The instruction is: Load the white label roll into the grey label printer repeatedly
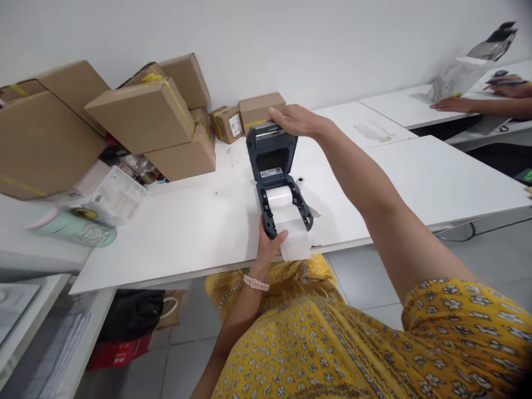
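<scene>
A dark grey label printer (261, 195) stands on the white table with its lid (272, 158) raised. Inside it sits a roll of white labels (279, 196), and the loose strip (294, 239) hangs out over the front toward the table edge. My left hand (269, 244) grips the printer's front left corner, thumb on the label strip and fingers around the side. At the top, my right hand (297, 119) is closed over the raised lid's edge. Just right of the printer lies a small white roll (300, 180) with a dark core.
Cardboard boxes (141, 119) are stacked at the back left, with smaller boxes (261, 109) behind the printer. A pale green bottle (77, 227) lies near the left end. At the far right, another person's hands (453, 105) work at a neighbouring table.
</scene>
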Tool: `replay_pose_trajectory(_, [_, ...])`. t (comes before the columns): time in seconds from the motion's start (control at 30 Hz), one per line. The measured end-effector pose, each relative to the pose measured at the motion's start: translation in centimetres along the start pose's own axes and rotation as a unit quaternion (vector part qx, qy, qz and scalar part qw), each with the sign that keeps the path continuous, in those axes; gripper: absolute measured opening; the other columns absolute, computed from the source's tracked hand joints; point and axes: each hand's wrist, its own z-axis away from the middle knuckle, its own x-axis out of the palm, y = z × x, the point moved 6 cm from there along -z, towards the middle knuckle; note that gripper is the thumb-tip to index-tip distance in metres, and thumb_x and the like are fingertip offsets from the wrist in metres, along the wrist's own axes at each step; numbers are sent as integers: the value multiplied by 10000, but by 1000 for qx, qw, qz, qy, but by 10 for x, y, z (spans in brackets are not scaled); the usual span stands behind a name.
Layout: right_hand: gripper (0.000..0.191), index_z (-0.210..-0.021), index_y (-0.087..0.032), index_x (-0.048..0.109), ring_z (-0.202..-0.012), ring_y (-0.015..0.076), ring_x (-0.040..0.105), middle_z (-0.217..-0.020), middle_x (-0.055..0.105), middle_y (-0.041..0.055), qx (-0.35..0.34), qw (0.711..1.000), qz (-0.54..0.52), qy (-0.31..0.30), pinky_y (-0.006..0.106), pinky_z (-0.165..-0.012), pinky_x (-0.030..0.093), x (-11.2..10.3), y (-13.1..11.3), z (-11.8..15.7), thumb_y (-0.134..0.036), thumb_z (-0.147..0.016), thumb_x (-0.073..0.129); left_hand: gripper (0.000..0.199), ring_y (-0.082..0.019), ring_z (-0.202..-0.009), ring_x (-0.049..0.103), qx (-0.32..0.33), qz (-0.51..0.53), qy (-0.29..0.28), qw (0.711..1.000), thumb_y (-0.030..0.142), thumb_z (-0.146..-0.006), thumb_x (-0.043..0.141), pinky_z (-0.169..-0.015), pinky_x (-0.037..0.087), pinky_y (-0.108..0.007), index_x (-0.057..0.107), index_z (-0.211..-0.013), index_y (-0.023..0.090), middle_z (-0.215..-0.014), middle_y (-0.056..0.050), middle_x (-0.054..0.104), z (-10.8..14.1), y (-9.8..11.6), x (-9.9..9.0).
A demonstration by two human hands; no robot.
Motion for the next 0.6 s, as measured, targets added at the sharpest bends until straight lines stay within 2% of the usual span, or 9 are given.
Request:
replay_pose_trajectory(0.07, [749,-1110,-140,695,-1047,264,688,-1104,755,105,-10,1000,6,-24,495,-1004,492,-3,-22,41,-671,-1069,168,1128,-311,-1495,469,3,-14,-3,1000,549,-703,872,-1244,390,-450,272,-1610,245,-1629,-153,463,0,-1,0])
replay_pose_trajectory(0.17, [627,-1354,-165,622,-1254,293,625,-1394,675,119,-35,999,37,-7,512,-1059,460,-1,-60,113,-557,-1104,201,1169,-299,-1505,458,5,-14,-22,1000,543,-712,867,-1245,386,-446,205,-1631,256,-1652,-162,425,0,-7,-1])
replay_pose_trajectory(0.23, [548,-1429,-174,587,-1348,304,565,-1520,595,136,-36,997,64,-10,526,-1111,423,12,-75,159,-481,-1107,268,1184,-296,-1523,434,15,-18,-30,999,533,-713,868,-1257,364,-462,178,-1637,261,-1672,-167,385,-1,-12,-3])
replay_pose_trajectory(0.33, [469,-1397,-197,626,-1345,291,562,-1501,621,119,-41,995,86,-41,527,-1169,368,39,-84,204,-397,-1099,325,1184,-312,-1528,420,26,-61,-31,997,545,-694,876,-1274,325,-479,220,-1629,232,-1660,-190,389,-1,-19,-9])
replay_pose_trajectory(0.43, [465,-1212,-195,723,-1180,286,627,-1340,718,123,-33,993,102,-58,503,-1100,419,60,-82,211,-383,-1098,314,1142,-326,-1517,432,33,-87,-39,995,636,-729,814,-1260,345,-460,252,-1622,199,-1640,-208,414,3,-19,-12])
replay_pose_trajectory(0.5, [511,-1118,-170,746,-1074,290,644,-1180,754,152,-26,990,122,-69,482,-998,467,68,-80,200,-402,-1099,291,993,-316,-1558,369,53,-111,-1,992,680,-850,668,-1263,339,-431,261,-1622,205,-1684,-192,351,7,-10,-17])
replay_pose_trajectory(0.57, [506,-1199,-160,722,-1082,289,645,-1169,744,156,-54,986,132,-83,477,-980,474,74,-81,185,-417,-1097,298,807,-299,-1599,286,106,-160,71,979,650,-970,488,-1283,302,-413,279,-1617,216,-1723,-160,281,9,12,-23])
replay_pose_trajectory(0.6, [485,-1296,-172,680,-1153,288,633,-1264,719,150,-85,984,128,-92,489,-1030,456,76,-84,179,-426,-1094,320,745,-294,-1608,262,149,-189,105,965,621,-1002,425,-1293,280,-415,287,-1615,220,-1731,-146,266,10,27,-25])
